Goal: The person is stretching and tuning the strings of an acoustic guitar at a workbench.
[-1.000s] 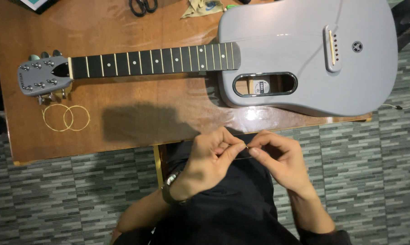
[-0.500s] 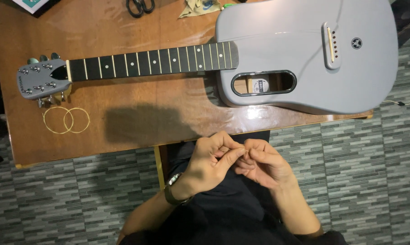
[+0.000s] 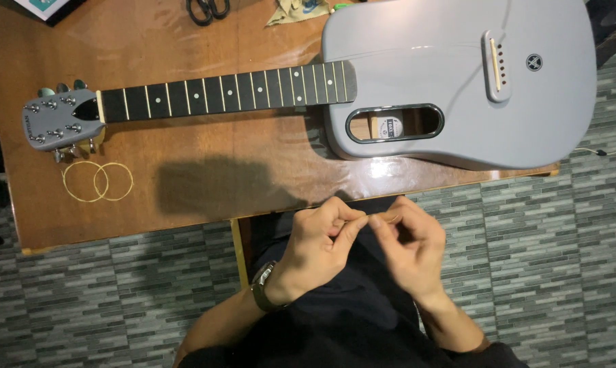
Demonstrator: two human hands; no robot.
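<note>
Grey guitar [image 3: 458, 75]: lies flat on the brown wooden tabletop [image 3: 206, 184], body to the right, black fretboard running left to the headstock [image 3: 59, 123]; no strings show along the neck.
Left hand [image 3: 318, 249]: held above the lap just off the tabletop's near edge, fingers curled in, thumb and forefinger pinched narrow on a thin string [image 3: 383, 218].
Right hand [image 3: 410, 249]: just beside the left, fingertips meeting it, fingers bent and pinched on the same string.
Thin string: a short, pale, wire-like piece showing between the two hands' fingertips; the rest of it is too fine to follow.
Wristwatch [image 3: 262, 289]: dark band on the left wrist.
Coiled strings [image 3: 97, 181]: two gold-coloured loops side by side and overlapping on the tabletop, just below the headstock, well apart from the hands.
Scissors [image 3: 208, 8]: black handles at the far edge of the tabletop, partly cut off by the frame.
Floor [image 3: 560, 259]: grey narrow-tile pattern around the tabletop.
Clothing: dark, filling the lap beneath both hands.
</note>
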